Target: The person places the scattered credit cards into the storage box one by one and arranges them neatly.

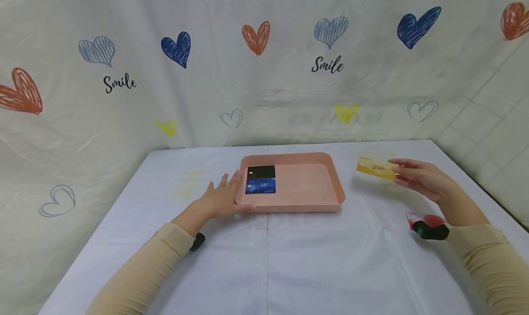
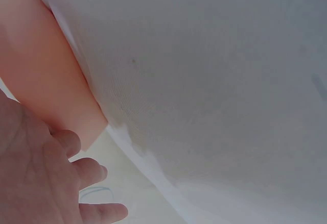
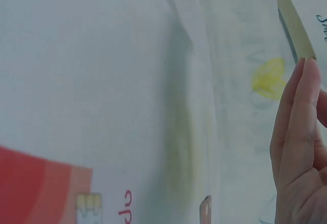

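Observation:
A pink rectangular tray (image 1: pixel 303 208) sits on the white table. Inside it at the left lie a black card (image 1: pixel 260 171) and, just below, a blue card (image 1: pixel 261 186) marked VIP. My left hand (image 1: pixel 221 199) rests against the tray's left side, fingers spread and thumb along the front edge. To the right of the tray, my right hand (image 1: pixel 421 176) pinches a yellow card (image 1: pixel 375 167) by its right end, above the table. In the right wrist view that card (image 3: pixel 295 22) shows nearly edge-on. A red and white card (image 1: pixel 431 220) lies on the table below my right hand, partly hidden by the wrist device.
A dark wrist device (image 1: pixel 431 231) shows at the right cuff, another (image 1: pixel 198 242) at the left. Behind the table hangs a pale curtain (image 1: pixel 289 85) printed with hearts and the word Smile. The table's right edge (image 1: pixel 479 186) runs near the right arm.

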A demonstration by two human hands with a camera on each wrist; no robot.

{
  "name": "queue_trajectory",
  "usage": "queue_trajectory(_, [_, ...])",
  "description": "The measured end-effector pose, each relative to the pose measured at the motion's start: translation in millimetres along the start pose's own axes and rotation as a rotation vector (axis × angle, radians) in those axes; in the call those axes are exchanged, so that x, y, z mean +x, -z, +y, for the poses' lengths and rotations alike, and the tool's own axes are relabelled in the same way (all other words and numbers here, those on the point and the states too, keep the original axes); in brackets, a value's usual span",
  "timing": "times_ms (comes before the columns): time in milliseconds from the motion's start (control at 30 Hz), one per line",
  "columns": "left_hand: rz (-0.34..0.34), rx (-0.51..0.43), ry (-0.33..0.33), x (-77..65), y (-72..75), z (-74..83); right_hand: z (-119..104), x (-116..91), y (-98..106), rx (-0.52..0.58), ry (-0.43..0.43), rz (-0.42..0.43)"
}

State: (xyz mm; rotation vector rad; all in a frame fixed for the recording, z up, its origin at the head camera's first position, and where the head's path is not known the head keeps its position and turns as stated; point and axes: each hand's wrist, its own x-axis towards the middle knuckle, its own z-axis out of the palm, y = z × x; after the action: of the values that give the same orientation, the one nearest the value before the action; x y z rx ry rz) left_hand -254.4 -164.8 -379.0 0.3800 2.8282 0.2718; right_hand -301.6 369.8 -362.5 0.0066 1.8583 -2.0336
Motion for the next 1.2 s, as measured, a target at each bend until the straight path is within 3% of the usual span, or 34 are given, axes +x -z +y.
queue_trajectory(267, [-0.007, -0.019, 0.006, -0.2, -0.7, -0.9, -3.6, 3.7, -20.0, -0.025, -0.038, 0.034])
queue_trajectory(600, [-0.001, -0.023, 0.003, -1.5, -0.3, -0.4, -7.3, 12.2, -43.8, -0.235, -0.003, 0.039])
queue_trajectory(1200, [-0.004, -0.023, 0.0, -0.5, 0.1, -0.1, -8.8, 26.5, -86.0, -0.34, 0.041, -0.021])
